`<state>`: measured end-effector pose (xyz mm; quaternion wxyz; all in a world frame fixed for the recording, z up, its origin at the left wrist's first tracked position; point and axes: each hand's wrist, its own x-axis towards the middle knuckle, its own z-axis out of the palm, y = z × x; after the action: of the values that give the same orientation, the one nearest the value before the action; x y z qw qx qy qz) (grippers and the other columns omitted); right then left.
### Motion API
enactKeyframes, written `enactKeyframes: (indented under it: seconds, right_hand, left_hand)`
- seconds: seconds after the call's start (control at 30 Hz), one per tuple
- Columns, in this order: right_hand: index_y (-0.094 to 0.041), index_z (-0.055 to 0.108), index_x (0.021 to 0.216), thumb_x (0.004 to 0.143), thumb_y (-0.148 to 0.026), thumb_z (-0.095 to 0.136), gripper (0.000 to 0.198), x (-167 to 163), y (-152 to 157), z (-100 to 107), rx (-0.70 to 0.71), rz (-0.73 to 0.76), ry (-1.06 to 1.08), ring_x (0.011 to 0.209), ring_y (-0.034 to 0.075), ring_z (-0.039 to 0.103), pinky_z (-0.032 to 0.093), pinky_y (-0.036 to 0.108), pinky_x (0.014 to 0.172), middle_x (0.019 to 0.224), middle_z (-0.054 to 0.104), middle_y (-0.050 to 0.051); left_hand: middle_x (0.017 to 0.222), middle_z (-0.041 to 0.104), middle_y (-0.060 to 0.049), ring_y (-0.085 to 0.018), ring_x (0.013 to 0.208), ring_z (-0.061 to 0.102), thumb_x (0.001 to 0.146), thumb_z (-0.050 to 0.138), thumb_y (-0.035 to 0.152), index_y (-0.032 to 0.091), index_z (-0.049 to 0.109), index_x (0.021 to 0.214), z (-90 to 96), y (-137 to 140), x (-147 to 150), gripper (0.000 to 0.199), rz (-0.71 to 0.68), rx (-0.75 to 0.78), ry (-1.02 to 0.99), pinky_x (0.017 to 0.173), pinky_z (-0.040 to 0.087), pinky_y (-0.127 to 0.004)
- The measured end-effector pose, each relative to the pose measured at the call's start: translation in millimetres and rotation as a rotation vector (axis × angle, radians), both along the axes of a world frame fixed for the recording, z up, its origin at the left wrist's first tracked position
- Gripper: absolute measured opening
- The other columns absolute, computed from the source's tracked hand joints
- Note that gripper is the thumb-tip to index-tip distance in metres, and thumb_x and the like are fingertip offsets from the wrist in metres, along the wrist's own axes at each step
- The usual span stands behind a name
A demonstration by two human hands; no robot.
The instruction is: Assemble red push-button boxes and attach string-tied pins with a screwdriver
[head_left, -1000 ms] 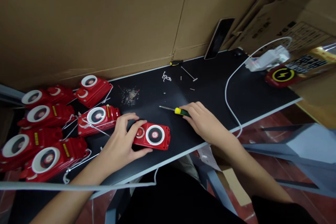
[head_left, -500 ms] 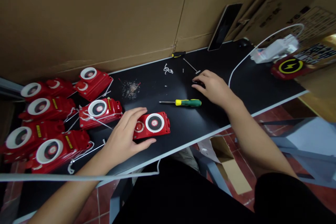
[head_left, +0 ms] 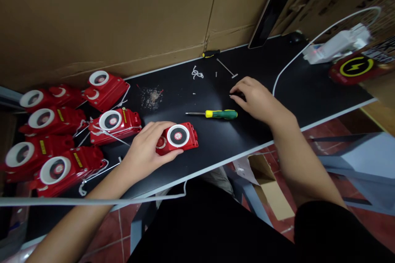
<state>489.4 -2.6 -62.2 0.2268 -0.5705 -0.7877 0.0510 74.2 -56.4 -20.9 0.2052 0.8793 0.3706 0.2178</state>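
My left hand [head_left: 149,146] is closed around the left end of a red alarm unit [head_left: 191,139], thumb along its near side and fingers along its far side. The unit lies on the black tabletop, its white-ringed round face pointing up. Over the table to the right, my right hand [head_left: 254,96] has thumb and forefinger brought together; a tiny pale speck shows at the tips, too small to name. Between the hands lies a screwdriver [head_left: 222,114] with a green and yellow handle, its tip pointing left. A small screw [head_left: 216,74] lies beyond it.
Several red units [head_left: 58,170] with white cords crowd the table's left side. Debris [head_left: 152,98], a knotted white cord [head_left: 197,72], a T-shaped rod [head_left: 226,68] and a small black-yellow screwdriver [head_left: 211,54] lie farther back. A phone [head_left: 271,14] leans on the cardboard wall [head_left: 123,16].
My left hand has closed more firmly around the red alarm unit. My right thumb and forefinger have come together. The view has shifted slightly.
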Motion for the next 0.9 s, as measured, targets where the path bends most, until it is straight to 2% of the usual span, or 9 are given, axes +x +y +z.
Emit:
enactKeyframes:
  seconds: [0.1, 0.27, 0.4, 0.47, 0.6, 0.7, 0.8, 0.9]
  right_hand:
    - [-0.023, 0.074, 0.114, 0.106, -0.027, 0.066, 0.012, 0.9, -9.8, -3.1, 0.028, -0.009, 0.015, 0.115, 0.035, 0.069, 0.06, 0.06, 0.11, 0.118, 0.071, 0.015]
    - [-0.023, 0.069, 0.101, 0.105, -0.024, 0.063, 0.007, 1.8, -16.5, -5.1, 0.055, -0.068, 0.007, 0.107, 0.034, 0.07, 0.062, 0.059, 0.102, 0.111, 0.071, 0.015]
    - [-0.023, 0.07, 0.101, 0.097, -0.018, 0.071, 0.006, -8.8, -20.8, 7.1, 0.027, -0.176, 0.253, 0.082, 0.024, 0.071, 0.065, 0.044, 0.08, 0.099, 0.075, 0.008]
    - [-0.024, 0.073, 0.103, 0.095, -0.017, 0.074, 0.01, -22.7, -29.0, 20.2, 0.047, -0.195, 0.402, 0.079, 0.021, 0.073, 0.065, 0.039, 0.075, 0.095, 0.077, 0.005]
    - [-0.026, 0.08, 0.103, 0.1, -0.021, 0.077, 0.007, -62.0, -53.1, 51.3, 0.063, 0.018, 0.429, 0.084, 0.021, 0.077, 0.066, 0.038, 0.08, 0.099, 0.082, 0.004]
    - [-0.028, 0.084, 0.105, 0.104, -0.024, 0.073, 0.011, -89.9, -67.2, 63.6, 0.02, 0.193, 0.418, 0.09, 0.022, 0.079, 0.067, 0.039, 0.082, 0.105, 0.085, 0.005]
    - [-0.028, 0.085, 0.105, 0.105, -0.023, 0.071, 0.015, -109.4, -74.1, 60.5, -0.023, 0.327, 0.457, 0.095, 0.022, 0.081, 0.069, 0.039, 0.086, 0.107, 0.086, 0.004]
    - [-0.029, 0.084, 0.102, 0.105, -0.023, 0.071, 0.015, -120.8, -76.4, 50.0, -0.05, 0.395, 0.491, 0.093, 0.021, 0.08, 0.071, 0.04, 0.086, 0.107, 0.085, 0.005]
  left_hand:
    - [0.137, 0.078, -0.013, -0.033, 0.12, 0.075, 0.106, 0.08, 0.047, 0.022, 0.06, 0.146, -1.2, 0.4, 0.5, 0.052, 0.017, 0.007, 0.025, 0.105, 0.064, -0.05]
    - [0.134, 0.077, -0.014, -0.035, 0.119, 0.073, 0.103, 0.08, 0.043, 0.021, 0.058, 0.146, -4.6, 1.3, 0.8, 0.053, 0.078, 0.032, 0.088, 0.104, 0.064, -0.052]
    - [0.13, 0.076, -0.014, -0.035, 0.117, 0.073, 0.104, 0.078, 0.045, 0.02, 0.057, 0.146, -5.8, -0.8, 0.6, 0.053, 0.101, 0.049, 0.097, 0.102, 0.064, -0.052]
    - [0.132, 0.075, -0.014, -0.035, 0.118, 0.073, 0.107, 0.076, 0.044, 0.02, 0.056, 0.146, -5.5, -1.8, 1.3, 0.051, 0.099, 0.071, 0.088, 0.103, 0.064, -0.051]
    - [0.132, 0.075, -0.014, -0.034, 0.117, 0.072, 0.106, 0.077, 0.042, 0.019, 0.058, 0.14, -1.9, -1.2, 4.5, 0.046, 0.086, 0.062, 0.067, 0.103, 0.062, -0.05]
    - [0.128, 0.075, -0.011, -0.034, 0.114, 0.072, 0.102, 0.081, 0.043, 0.021, 0.062, 0.135, 2.6, 0.0, 6.7, 0.044, 0.1, -0.002, 0.073, 0.102, 0.061, -0.049]
    - [0.125, 0.076, -0.01, -0.033, 0.112, 0.071, 0.102, 0.082, 0.044, 0.022, 0.063, 0.134, 6.1, 0.2, 7.3, 0.043, 0.104, -0.037, 0.079, 0.101, 0.06, -0.048]
    - [0.124, 0.076, -0.01, -0.032, 0.11, 0.071, 0.103, 0.082, 0.043, 0.021, 0.063, 0.134, 6.9, 0.3, 6.7, 0.043, 0.087, -0.041, 0.075, 0.099, 0.06, -0.047]
